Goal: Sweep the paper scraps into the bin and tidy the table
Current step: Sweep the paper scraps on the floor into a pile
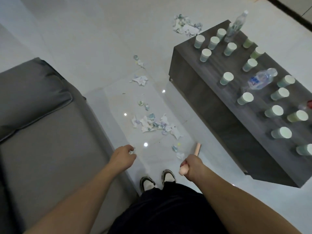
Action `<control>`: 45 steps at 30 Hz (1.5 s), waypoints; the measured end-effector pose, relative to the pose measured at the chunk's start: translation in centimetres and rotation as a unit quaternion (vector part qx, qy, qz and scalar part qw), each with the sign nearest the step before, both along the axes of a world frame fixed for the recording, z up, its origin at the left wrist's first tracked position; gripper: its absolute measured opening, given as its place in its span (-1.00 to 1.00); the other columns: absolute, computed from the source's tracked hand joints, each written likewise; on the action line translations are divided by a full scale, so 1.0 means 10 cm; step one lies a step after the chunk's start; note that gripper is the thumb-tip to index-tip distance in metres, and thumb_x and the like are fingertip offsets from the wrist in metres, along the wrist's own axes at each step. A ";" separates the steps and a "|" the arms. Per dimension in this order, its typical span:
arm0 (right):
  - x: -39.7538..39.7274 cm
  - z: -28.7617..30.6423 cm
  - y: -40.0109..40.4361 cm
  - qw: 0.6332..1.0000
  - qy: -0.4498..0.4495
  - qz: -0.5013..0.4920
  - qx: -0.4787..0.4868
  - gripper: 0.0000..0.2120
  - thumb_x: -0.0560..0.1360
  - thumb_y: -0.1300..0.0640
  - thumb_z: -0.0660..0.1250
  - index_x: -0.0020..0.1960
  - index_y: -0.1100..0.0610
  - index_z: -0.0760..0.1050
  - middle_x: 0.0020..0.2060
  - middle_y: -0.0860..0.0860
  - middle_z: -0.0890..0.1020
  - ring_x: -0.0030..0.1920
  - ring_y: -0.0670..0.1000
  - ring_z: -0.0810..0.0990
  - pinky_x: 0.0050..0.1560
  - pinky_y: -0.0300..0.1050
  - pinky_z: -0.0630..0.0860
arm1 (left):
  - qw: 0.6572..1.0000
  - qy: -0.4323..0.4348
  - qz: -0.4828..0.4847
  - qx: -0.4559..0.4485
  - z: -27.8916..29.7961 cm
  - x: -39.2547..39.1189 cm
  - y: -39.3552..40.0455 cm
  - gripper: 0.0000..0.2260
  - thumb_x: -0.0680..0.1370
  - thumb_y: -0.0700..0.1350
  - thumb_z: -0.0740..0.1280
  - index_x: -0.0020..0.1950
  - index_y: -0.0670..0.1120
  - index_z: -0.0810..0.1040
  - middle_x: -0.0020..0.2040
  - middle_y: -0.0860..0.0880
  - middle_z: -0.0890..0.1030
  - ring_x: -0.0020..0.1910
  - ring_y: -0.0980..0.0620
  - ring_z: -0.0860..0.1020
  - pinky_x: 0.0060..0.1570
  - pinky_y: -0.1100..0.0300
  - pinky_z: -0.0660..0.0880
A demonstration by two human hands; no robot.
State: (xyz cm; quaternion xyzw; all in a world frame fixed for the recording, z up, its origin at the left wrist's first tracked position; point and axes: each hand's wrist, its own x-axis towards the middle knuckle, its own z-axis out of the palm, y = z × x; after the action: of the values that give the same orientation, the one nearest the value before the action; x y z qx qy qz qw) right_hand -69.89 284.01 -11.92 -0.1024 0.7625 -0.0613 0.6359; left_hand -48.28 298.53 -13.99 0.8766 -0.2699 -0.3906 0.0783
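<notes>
Head view, looking down: black trousers [168, 208] and two dark-and-white sneakers [157, 180] on pale glossy floor tiles [84, 39]. Right hand [191, 168] fisted tight around a pale pink stick-like handle [196, 150], which pokes out both above and below the fist; its lower end is not visible. Left hand [124, 157] half curled, fingers pinched on what may be a small white scrap [132, 151] — too blurred to be sure. Grey fabric sofa [42, 132] runs along the left, touching the frame edge. Crumpled white, blue and green paper scraps [155, 124] lie on the floor just ahead of the feet, between sofa and table; smaller bits trail farther up, and a bigger far pile of scraps [185, 26] sits on the floor near the table's far corner. Dark grey wooden coffee table [211, 107] on the right carries many pale green paper cups [227, 78] standing upside down, one clear plastic bottle lying on its side [260, 80] among them, and a second clear bottle [236, 26] upright at the far end.
</notes>
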 end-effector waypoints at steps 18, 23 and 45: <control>0.79 0.38 -0.16 0.972 -0.219 0.004 0.085 -0.80 0.62 0.31 0.09 -0.15 0.11 0.22 -0.49 -0.01 0.24 -0.64 -0.10 0.24 -0.67 -0.34 0.23 | 0.998 0.004 0.065 0.003 0.03 0.45 0.24 -0.65 0.48 -0.09 0.35 0.27 -0.07 0.57 0.23 -0.11 0.60 0.25 -0.08 0.52 0.21 0.20 0.38; 1.00 0.52 0.05 0.958 -0.179 0.190 0.118 -0.84 0.63 0.28 0.09 -0.12 0.13 0.25 -0.49 0.00 0.28 -0.58 -0.12 0.25 -0.66 -0.34 0.24 | 0.993 0.019 0.115 -0.027 0.12 0.53 0.19 -0.64 0.47 -0.05 0.36 0.26 -0.03 0.57 0.24 -0.12 0.58 0.23 -0.09 0.52 0.20 0.17 0.41; 1.95 -0.04 -1.62 0.862 -0.029 0.506 -0.013 -0.91 0.39 0.41 0.26 -0.10 0.35 0.46 -0.30 0.27 0.56 -0.47 0.13 0.54 -0.38 -0.09 0.47 | 0.970 -0.023 0.241 0.023 0.29 0.91 -0.76 -0.63 0.48 -0.06 0.34 0.28 -0.05 0.55 0.23 -0.09 0.58 0.21 -0.06 0.52 0.17 0.19 0.41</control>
State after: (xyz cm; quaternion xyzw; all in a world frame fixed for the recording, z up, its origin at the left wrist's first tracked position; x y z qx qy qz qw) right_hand -50.34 267.83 -12.34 -0.4804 0.5867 0.2557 0.5997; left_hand -39.14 290.96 -11.05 0.9261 -0.0436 -0.3460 0.1435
